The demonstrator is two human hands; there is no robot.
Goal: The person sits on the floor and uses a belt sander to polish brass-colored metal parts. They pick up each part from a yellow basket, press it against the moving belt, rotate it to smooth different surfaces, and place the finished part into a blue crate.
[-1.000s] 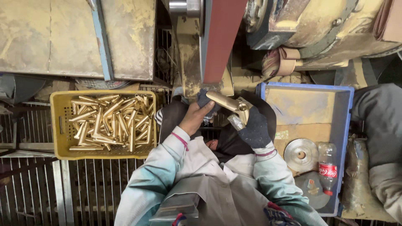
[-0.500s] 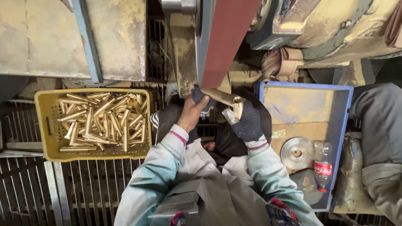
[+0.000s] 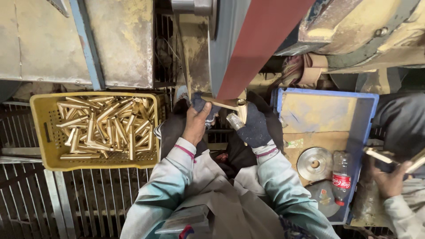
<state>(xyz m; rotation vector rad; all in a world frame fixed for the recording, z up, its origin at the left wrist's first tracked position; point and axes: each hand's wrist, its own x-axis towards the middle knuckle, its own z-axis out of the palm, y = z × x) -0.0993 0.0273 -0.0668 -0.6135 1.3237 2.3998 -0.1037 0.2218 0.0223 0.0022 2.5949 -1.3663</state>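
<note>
My two hands hold a brass fitting (image 3: pixel 222 103) up against the lower end of a reddish-brown sanding belt (image 3: pixel 261 40). My left hand (image 3: pixel 195 124) is bare and grips the fitting's left end through a dark rag. My right hand (image 3: pixel 253 125) wears a dark glove and grips the right end, where a short silvery stub sticks out. My pale sleeves and grey apron fill the bottom of the view.
A yellow crate (image 3: pixel 44 132) with several brass parts sits on the left, on a metal grate floor. At right a blue tray (image 3: pixel 363 115) holds a metal disc (image 3: pixel 314 164) and a plastic bottle (image 3: pixel 341 177). Another person's hand (image 3: pixel 389 179) holds a part at far right.
Both hands have raised the brass fitting from in front of my chest up against the belt. The camera has tilted slightly, shifting the view.
</note>
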